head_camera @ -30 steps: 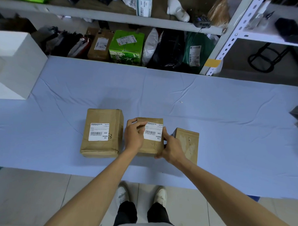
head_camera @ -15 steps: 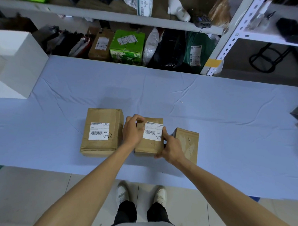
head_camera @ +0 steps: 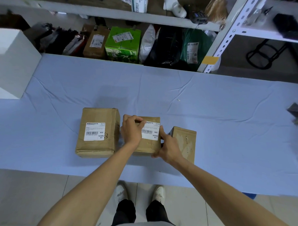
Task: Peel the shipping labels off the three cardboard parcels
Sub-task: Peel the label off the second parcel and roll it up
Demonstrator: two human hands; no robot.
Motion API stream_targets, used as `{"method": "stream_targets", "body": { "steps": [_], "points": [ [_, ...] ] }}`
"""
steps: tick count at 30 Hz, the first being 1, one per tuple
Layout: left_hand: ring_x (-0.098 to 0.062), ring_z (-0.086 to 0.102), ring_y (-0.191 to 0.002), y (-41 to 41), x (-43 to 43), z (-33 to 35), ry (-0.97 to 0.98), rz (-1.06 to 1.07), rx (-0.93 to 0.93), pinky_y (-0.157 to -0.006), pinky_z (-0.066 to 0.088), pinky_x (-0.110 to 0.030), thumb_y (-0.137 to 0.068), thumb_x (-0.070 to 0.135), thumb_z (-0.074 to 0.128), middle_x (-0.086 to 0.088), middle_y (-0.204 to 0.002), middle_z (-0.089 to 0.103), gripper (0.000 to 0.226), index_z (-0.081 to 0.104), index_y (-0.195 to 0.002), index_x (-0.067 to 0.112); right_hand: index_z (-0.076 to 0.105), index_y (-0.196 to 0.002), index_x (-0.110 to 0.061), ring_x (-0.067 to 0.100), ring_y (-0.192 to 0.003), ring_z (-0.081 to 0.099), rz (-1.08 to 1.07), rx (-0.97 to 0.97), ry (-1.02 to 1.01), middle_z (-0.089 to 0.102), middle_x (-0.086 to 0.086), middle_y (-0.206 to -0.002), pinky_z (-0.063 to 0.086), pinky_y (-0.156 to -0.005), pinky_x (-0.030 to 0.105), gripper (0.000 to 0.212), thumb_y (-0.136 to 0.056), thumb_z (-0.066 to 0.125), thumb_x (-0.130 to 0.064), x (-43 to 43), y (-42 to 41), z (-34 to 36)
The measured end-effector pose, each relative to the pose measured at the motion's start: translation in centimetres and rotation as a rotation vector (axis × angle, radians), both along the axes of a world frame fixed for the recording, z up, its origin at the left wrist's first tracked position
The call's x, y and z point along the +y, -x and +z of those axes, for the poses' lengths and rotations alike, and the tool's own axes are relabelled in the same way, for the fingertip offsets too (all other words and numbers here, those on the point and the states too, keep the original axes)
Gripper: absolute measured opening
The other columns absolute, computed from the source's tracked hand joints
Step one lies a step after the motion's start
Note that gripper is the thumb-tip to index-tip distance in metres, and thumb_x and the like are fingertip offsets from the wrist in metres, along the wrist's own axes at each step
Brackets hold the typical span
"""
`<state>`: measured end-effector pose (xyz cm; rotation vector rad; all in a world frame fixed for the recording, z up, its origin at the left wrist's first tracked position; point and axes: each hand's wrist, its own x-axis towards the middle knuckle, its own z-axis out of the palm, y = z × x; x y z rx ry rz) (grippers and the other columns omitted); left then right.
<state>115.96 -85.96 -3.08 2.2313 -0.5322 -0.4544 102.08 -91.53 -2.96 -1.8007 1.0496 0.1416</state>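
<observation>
Sitting flat on top of the middle parcel, the middle label is judged to be thin, light paper that is stuck down firmly and easily torn. It is best taken at a loosened corner and drawn back low and slowly. The cardboard beneath looks stiff but creased, and the box is probably light enough to slide unless it is held down.

The label's far left corner is pinched by the left hand, with fingers and thumb curled together over it and the wrist bent slightly inward. Whether the corner has lifted cannot be told. The parcel's right edge is gripped by the right hand, with the thumb laid on top beside the label and the fingers wrapped down the side.

Just beside it, the left parcel carries its left label untouched. On the right parcel only a scuffed patch is seen, so one label is judged to be off. All three are set near the front edge of the blue-covered table.
</observation>
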Motion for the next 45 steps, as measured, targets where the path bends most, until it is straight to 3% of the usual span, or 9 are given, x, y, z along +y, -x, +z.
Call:
{"method": "stream_targets", "body": {
  "steps": [12,18,22,27,31,35,38,42,45],
  "points": [
    [-0.029,0.062,-0.078,0.0,-0.9,-0.4,-0.159,-0.035,-0.058,-0.069,0.039,-0.030,-0.094,0.020,0.055,-0.004,-0.112,0.045,0.016,0.067,-0.086,0.013,0.009,-0.155,-0.027,0.020,-0.094,0.065,0.012,-0.004,-0.004,0.059,-0.008,-0.124,0.058,-0.081,0.034,0.123,-0.061,0.082,0.006,0.0,0.1,0.6],
    [-0.011,0.051,-0.079,-0.1,-0.4,-1.0,-0.074,-0.030,0.022,-0.074,0.036,-0.025,-0.093,0.029,0.060,0.003,-0.111,0.044,0.018,0.069,-0.089,0.014,0.008,-0.155,-0.027,0.018,-0.094,0.065,0.008,0.004,0.000,0.058,-0.011,-0.119,0.058,-0.082,0.036,0.125,-0.060,0.084,0.005,0.0,0.1,0.3],
    [-0.006,0.054,-0.082,-0.4,0.1,-0.9,0.029,-0.023,0.092,-0.077,0.036,-0.017,-0.088,0.026,0.066,0.009,-0.106,0.043,0.005,0.068,-0.086,0.022,0.019,-0.153,-0.029,0.021,-0.093,0.064,-0.034,-0.035,-0.018,0.059,-0.009,-0.115,0.060,-0.074,0.037,0.107,-0.070,0.080,0.001,-0.1,0.0,0.2],
    [-0.017,0.056,-0.117,-1.1,2.4,-1.4,0.251,-0.187,0.349,-0.104,0.045,-0.032,-0.077,-0.005,0.071,-0.004,-0.128,0.048,0.050,0.059,-0.115,0.024,0.019,-0.152,-0.031,0.005,-0.080,0.061,-0.059,-0.049,-0.019,0.053,-0.024,-0.105,0.050,-0.047,0.013,0.095,-0.080,0.072,0.002,0.0,0.0,0.3],
    [-0.017,0.050,-0.124,-0.7,3.7,-1.6,0.187,-0.152,0.379,-0.107,0.043,-0.037,-0.072,-0.003,0.075,-0.004,-0.137,0.044,0.069,0.052,-0.130,0.027,0.023,-0.151,-0.029,0.015,-0.091,0.063,-0.031,-0.028,0.008,0.057,-0.014,-0.114,0.049,-0.057,0.014,0.098,-0.075,0.077,0.001,0.2,-0.1,0.9],
    [-0.018,0.052,-0.122,-0.6,4.3,-0.9,0.183,-0.167,0.443,-0.102,0.047,-0.035,-0.072,0.000,0.077,-0.008,-0.134,0.048,0.072,0.048,-0.132,0.025,0.023,-0.151,-0.027,0.013,-0.096,0.058,-0.027,-0.008,0.001,0.055,-0.007,-0.125,0.046,-0.052,0.008,0.097,-0.075,0.075,0.003,0.7,-0.2,1.6],
    [-0.020,0.053,-0.122,-0.9,4.6,-0.4,0.136,-0.197,0.468,-0.102,0.047,-0.037,-0.070,-0.002,0.078,-0.009,-0.135,0.048,0.076,0.046,-0.134,0.024,0.026,-0.150,-0.021,0.008,-0.097,0.060,0.001,0.027,0.027,0.054,0.001,-0.134,0.048,-0.066,0.012,0.095,-0.073,0.077,0.002,0.9,-0.2,2.0],
    [-0.019,0.053,-0.118,-0.8,4.7,-0.6,0.109,-0.247,0.400,-0.102,0.047,-0.038,-0.069,0.002,0.079,-0.001,-0.126,0.046,0.071,0.051,-0.127,0.031,0.040,-0.142,-0.009,-0.023,-0.058,0.055,0.089,0.017,0.131,0.057,0.014,-0.127,0.042,-0.051,0.000,0.046,-0.098,0.048,-0.001,0.9,-0.3,2.4],
    [-0.019,0.058,-0.111,-0.7,4.3,-1.0,0.151,-0.189,0.339,-0.100,0.049,-0.040,-0.075,0.008,0.074,-0.001,-0.122,0.051,0.052,0.058,-0.117,0.035,0.040,-0.141,-0.014,-0.007,-0.082,0.062,0.023,-0.005,0.034,0.059,0.000,-0.111,0.041,-0.055,-0.001,0.063,-0.085,0.066,0.000,0.7,0.0,2.1]
  ]
}}
